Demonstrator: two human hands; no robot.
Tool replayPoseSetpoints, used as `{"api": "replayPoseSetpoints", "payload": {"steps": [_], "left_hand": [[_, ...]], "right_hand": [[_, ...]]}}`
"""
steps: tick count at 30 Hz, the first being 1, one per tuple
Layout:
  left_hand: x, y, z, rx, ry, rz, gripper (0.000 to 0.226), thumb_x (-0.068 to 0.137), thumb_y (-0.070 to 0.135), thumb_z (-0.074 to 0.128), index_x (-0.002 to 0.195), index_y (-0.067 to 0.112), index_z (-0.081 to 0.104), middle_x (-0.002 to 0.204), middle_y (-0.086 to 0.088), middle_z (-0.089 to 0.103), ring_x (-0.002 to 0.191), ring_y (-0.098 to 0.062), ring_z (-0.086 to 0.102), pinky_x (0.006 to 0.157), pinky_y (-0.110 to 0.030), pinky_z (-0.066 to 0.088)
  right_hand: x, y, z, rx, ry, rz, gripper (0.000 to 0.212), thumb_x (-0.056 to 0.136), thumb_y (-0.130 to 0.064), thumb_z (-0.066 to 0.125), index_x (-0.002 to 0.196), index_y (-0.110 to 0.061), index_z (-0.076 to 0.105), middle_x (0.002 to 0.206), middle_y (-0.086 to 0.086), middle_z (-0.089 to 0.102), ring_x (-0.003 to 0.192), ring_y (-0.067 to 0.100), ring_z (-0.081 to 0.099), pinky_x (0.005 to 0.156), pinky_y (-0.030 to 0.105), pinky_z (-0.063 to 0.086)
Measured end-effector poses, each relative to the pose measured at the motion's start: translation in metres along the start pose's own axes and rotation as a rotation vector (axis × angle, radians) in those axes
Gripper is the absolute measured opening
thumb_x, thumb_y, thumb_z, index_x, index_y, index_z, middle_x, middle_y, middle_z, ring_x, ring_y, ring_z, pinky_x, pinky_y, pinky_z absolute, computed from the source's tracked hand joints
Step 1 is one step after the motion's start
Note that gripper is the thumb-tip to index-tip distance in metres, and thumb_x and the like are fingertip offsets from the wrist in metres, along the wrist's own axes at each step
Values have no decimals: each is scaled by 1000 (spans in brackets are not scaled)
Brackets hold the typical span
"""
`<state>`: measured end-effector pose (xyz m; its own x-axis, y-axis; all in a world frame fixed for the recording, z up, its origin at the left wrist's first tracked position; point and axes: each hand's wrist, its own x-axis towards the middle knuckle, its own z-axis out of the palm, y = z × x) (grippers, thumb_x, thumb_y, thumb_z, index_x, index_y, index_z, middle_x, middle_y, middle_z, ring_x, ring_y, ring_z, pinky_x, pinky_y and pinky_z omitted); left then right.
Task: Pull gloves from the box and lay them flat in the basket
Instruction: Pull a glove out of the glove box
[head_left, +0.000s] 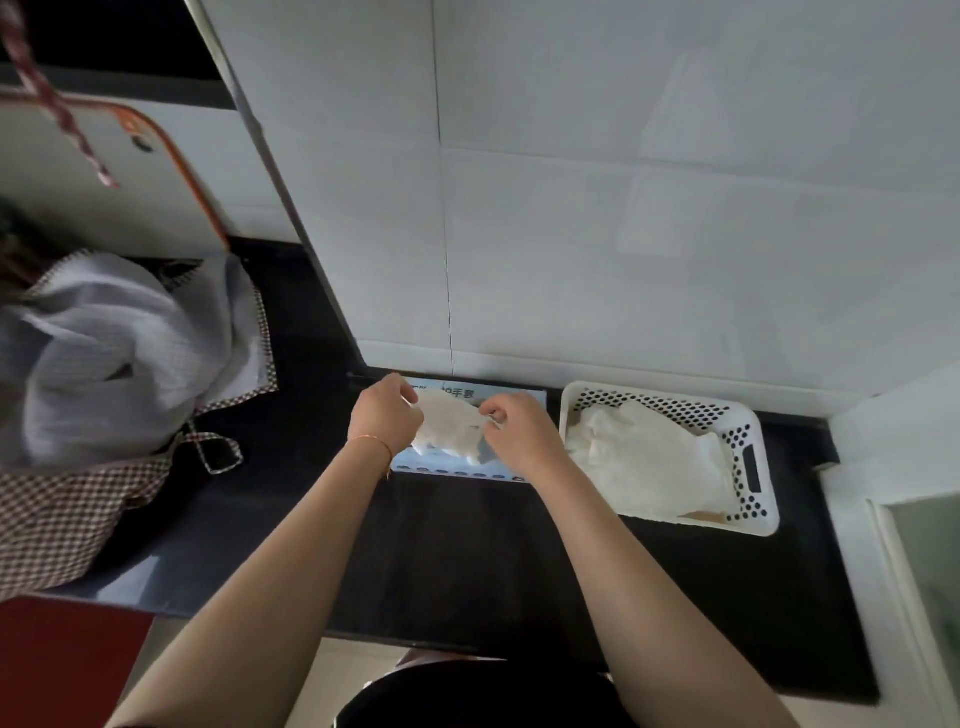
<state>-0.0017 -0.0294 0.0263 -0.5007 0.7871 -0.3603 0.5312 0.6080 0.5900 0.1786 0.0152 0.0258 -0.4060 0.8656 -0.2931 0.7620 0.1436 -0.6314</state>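
- At the back of the black countertop (467, 545), against the white tiled wall (623, 234): flat blue-and-white glove box (530, 402), mostly covered by hands and glove.
- Thin translucent glove (449, 423) held just above the box; left hand (387, 415) pinches its left edge, right hand (519, 431) pinches its right edge, fingers curled.
- White perforated plastic basket (748, 441) just right of the box, touching the wall; pile of translucent gloves (649, 462) lying inside, filling most of it.
- Left end of counter: white checked-trim cloth (114, 353) heaped up, well apart from the box.
- Orange-rimmed white board (104, 171) leaning at the far left.
- Bare counter in front of box and basket; basket's right side sits near the counter end.
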Motion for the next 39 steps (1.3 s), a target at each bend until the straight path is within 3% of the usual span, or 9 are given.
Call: {"api": "replayPoseSetpoints", "payload": {"steps": [7,11,17,21,24,29,33,37,39], "left_hand": [[2,25,-6,-99,19,241,15,90,9,55,96,21,61,91,7,63,82,-12,59,61,-13,40],[1,54,-19,-116,-15,395,15,92,9,52,98,21,60,86,1,64,75,-15,57,64,-20,45],[-1,85,-40,-339,-70,449,2,93,20,60,95,19,60,69,0,51,51,-6,42,51,-16,37],[-2,79,-46,-418,-192,483,30,82,39,76,106,25,65,105,9,66,95,-5,59,81,-17,45],[-7,74,-45,-371,-311,468,42,77,30,83,113,26,63,113,12,65,108,-3,58,84,-13,42],[-13,75,-39,-414,-251,423,12,86,26,73,94,17,72,88,4,72,78,-10,63,74,-23,49],[-16,78,-43,-430,-216,389,32,92,31,65,77,3,65,70,-5,52,65,-15,44,63,-27,38],[-23,88,-50,-470,-205,404,54,94,36,61,69,-10,44,64,-10,39,60,-16,36,61,-28,31],[-26,95,-52,-432,-233,412,53,94,38,61,71,-9,49,65,-8,39,59,-16,35,60,-27,30]], "right_hand": [[-8,-10,-18,114,67,51,27,94,-17,57,120,-21,64,107,-11,50,93,5,50,79,34,55],[-7,-25,-27,179,100,-38,44,86,-31,72,128,-26,57,116,-7,50,103,8,52,86,26,45],[0,-45,-46,273,264,-57,11,94,-28,64,87,-19,63,82,-5,61,75,12,56,68,24,43],[-5,-55,-64,421,256,-27,35,97,-31,57,67,-12,54,59,-6,43,55,11,39,55,26,32],[-13,-58,-74,511,231,-34,37,96,-29,55,76,2,53,63,1,40,57,13,37,51,23,29],[-23,-57,-83,519,223,-3,42,98,-33,49,83,6,51,71,8,38,60,14,35,52,25,29],[-27,-54,-86,508,246,29,41,99,-32,48,84,6,48,71,6,36,61,14,34,51,24,28],[-27,-49,-92,474,222,35,14,94,-24,54,94,-11,60,82,-7,56,71,10,53,61,24,40],[-31,-49,-98,524,170,-29,32,91,-19,60,121,-29,57,111,-12,59,99,4,58,68,14,46]]}}
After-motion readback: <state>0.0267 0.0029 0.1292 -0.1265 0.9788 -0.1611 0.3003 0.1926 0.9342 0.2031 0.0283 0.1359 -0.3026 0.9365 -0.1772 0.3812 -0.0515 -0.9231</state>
